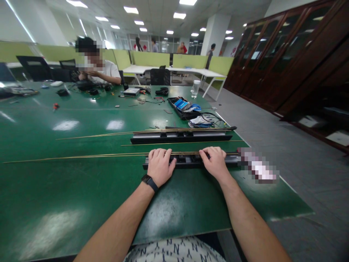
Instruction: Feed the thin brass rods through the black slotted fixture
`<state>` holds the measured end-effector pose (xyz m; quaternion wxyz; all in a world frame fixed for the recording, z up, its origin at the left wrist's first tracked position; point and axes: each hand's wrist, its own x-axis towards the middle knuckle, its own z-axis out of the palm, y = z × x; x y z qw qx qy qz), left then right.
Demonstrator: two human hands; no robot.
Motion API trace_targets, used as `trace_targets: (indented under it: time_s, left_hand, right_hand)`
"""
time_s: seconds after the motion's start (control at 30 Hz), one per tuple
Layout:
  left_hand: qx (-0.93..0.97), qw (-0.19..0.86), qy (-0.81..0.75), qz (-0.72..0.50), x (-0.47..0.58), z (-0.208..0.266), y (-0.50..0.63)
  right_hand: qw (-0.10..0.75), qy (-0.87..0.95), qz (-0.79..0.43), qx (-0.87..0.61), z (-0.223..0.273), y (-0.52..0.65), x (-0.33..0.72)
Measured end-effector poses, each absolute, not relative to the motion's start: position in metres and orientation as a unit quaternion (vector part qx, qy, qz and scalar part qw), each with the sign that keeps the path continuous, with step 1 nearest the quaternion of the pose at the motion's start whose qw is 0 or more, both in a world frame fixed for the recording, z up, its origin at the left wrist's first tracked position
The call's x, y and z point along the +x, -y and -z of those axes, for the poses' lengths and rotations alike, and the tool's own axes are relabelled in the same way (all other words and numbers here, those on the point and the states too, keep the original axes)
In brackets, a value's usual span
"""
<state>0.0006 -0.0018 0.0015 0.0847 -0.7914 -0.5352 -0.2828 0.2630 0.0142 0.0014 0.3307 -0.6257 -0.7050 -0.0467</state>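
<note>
A long black and silver rail lies crosswise on the green table in front of me. Several thin brass-coloured rods run along its far edge and stick out far to the left. Over the rail's left part, my left hand is closed, its fingers curled across the rods and the far edge and its thumb at the near side. My right hand is closed farther right, with thumb and forefinger at the rods. Its fingertips are partly hidden.
Beyond lies a second black rail with more rods on it. Behind it stand a black tray of tools, white gloves and a clear cup. A co-worker sits across the green table. Its right edge slants past the rail.
</note>
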Motion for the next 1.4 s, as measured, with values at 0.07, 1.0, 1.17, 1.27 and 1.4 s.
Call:
trace_targets:
  time_s: [0.07,1.0,1.17,1.27,1.4]
  left_hand:
    - [-0.791,0.082,0.536,0.284,0.0007,-0.0007,0.0017]
    - [-0.791,0.076,0.536,0.286,0.0005,-0.0012,0.0036]
    - [-0.790,0.079,0.534,0.291,0.0006,-0.0024,0.0031]
    - [-0.789,0.077,0.534,0.295,0.0009,-0.0017,0.0026]
    - [-0.790,0.075,0.534,0.292,0.0009,-0.0016,0.0020]
  right_hand:
    - [0.332,0.705,0.044,-0.625,-0.0014,-0.0140,0.2630]
    - [0.345,0.701,0.053,-0.622,0.0045,-0.0130,0.2627]
    - [0.341,0.702,0.054,-0.623,0.0051,-0.0135,0.2635]
    - [0.337,0.701,0.050,-0.626,0.0048,-0.0144,0.2639]
    - [0.336,0.701,0.045,-0.627,0.0025,-0.0150,0.2635]
